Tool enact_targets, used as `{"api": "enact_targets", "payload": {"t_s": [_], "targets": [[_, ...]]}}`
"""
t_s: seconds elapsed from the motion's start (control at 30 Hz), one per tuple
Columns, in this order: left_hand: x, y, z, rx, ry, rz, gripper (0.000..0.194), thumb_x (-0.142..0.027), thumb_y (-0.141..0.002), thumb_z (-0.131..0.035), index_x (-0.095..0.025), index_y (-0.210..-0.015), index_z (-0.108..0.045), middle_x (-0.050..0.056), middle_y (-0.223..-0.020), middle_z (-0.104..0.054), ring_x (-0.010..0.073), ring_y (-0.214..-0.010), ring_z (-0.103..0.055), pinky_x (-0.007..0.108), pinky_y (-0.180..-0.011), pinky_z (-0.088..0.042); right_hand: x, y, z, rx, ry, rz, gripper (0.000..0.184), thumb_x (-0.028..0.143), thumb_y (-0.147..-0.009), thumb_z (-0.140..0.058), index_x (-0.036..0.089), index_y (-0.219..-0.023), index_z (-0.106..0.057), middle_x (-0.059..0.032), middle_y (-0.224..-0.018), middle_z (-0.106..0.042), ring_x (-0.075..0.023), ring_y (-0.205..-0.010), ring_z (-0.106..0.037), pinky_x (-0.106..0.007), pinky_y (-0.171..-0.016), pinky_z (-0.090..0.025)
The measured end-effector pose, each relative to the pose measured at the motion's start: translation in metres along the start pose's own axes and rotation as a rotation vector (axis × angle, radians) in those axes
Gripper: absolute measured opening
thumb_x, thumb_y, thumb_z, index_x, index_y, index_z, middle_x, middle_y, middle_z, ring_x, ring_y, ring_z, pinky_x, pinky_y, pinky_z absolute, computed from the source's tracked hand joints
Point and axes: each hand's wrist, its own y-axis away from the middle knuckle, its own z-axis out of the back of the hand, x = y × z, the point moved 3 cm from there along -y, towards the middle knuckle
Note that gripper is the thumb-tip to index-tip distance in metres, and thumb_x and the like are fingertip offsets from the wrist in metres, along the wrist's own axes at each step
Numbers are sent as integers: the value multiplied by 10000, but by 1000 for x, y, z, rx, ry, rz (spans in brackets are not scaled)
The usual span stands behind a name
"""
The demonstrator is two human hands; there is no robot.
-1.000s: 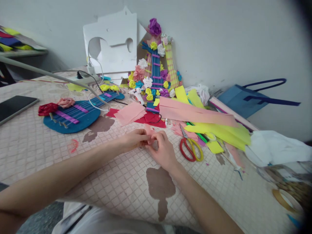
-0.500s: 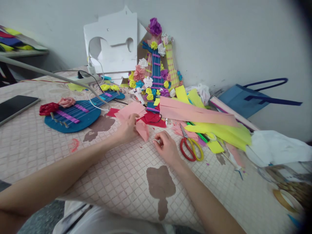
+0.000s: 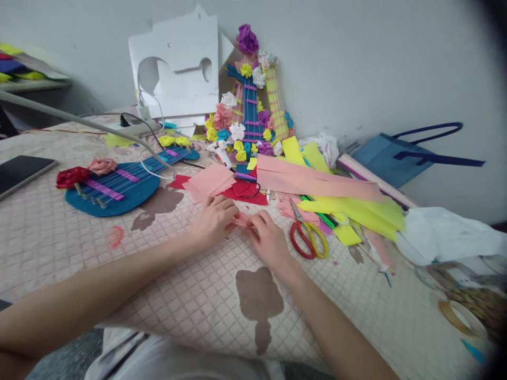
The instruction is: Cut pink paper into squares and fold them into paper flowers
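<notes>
Between my two hands is a small piece of pink crepe paper [image 3: 240, 219], pinched from both sides just above the table. My left hand [image 3: 217, 219] has its fingers closed on the paper's left end, hiding part of it. The fingertips of my right hand [image 3: 267, 235] grip the other end. Flat pink sheets [image 3: 209, 182] lie just beyond my left hand, partly over red paper [image 3: 247, 192]. Scissors [image 3: 307, 232] with one red and one yellow handle rest to the right of my right hand.
At left lies a blue paper guitar [image 3: 114, 187] with roses, near a phone [image 3: 26, 171]. A white glue gun [image 3: 221, 153] stands behind the sheets. Long pink strips [image 3: 317, 177] and yellow strips [image 3: 356, 211] spread to the right. A tape roll [image 3: 461, 319] sits at far right.
My left hand has brought a pink piece away from the stack toward me. My right hand, formerly apart from it, now grips its other end. The view has shifted slightly.
</notes>
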Motion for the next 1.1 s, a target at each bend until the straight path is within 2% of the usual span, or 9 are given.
{"api": "enact_targets", "payload": {"t_s": [0.13,0.3,0.47,0.63,0.73,0.97,1.1], "targets": [[7,1,2,-9,41,-30,237,-123,-749,-625,-164,-964,-534,72,-1013,-579,241,-1000,-496,370,-847,-382,-12,2,7,65,8,64,187,88,-849,-462,217,-948,-555,-35,-966,-532,-169,-872,-559,-259,-673,-452],[16,0,2,54,90,-170,114,-124,-793,-598,-166,-880,-537,52,-938,-559,198,-930,-519,323,-831,-396,-23,2,15,137,21,82,281,34,-808,-458,217,-999,-553,-41,-1011,-527,-176,-941,-547,-270,-715,-455],[13,1,1,126,49,-257,45,-134,-827,-579,-160,-791,-571,46,-903,-572,189,-879,-527,312,-780,-380,-20,4,16,147,43,54,204,125,-811,-530,213,-993,-515,-42,-1023,-530,-186,-907,-562,-244,-573,-427],[12,0,3,248,116,-305,51,-189,-860,-566,-153,-837,-594,53,-867,-586,176,-840,-546,294,-778,-400,-15,5,17,207,-2,165,113,130,-846,-516,217,-917,-523,-23,-974,-547,-152,-854,-567,-247,-659,-438],[15,-1,6,231,183,-281,74,-209,-848,-587,-145,-885,-584,59,-892,-586,172,-840,-545,276,-760,-410,-16,5,19,220,22,183,98,127,-874,-483,212,-875,-530,-23,-954,-550,-144,-828,-563,-242,-655,-424],[15,1,1,220,142,-339,100,-169,-852,-542,-155,-755,-564,39,-809,-571,160,-793,-525,272,-741,-393,-14,5,22,201,107,149,163,131,-850,-516,212,-992,-517,-32,-1019,-543,-148,-816,-565,-232,-562,-380],[13,2,2,196,134,-342,82,-157,-843,-539,-159,-762,-554,30,-792,-563,154,-784,-521,273,-746,-390,-11,7,20,217,156,181,73,151,-869,-507,211,-905,-528,-14,-951,-540,-133,-766,-553,-233,-547,-352]]}}
